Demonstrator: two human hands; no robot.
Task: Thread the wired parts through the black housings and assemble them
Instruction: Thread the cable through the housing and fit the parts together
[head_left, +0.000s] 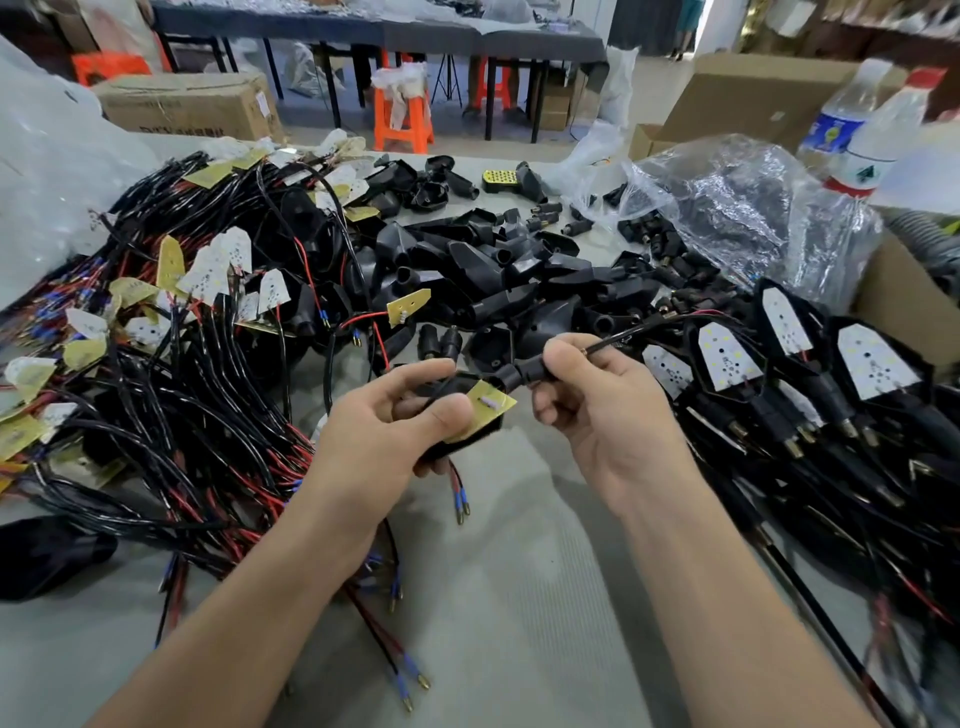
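Black housing (511, 375), yellow board (488, 405), red-and-black wires (218, 467), orange stool (402, 119)

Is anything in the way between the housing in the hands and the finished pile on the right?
Nothing visible. The left hand and right hand hold the housing above the table, and the finished pile lies just beyond the right hand, with no loose part between them.

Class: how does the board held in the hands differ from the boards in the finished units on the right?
The held board shows its yellow back, tilted and not seated in its housing; the finished boards show white faces, seated flat in theirs. The left hand grips the held one; the finished boards lie untouched. Both are pointed.
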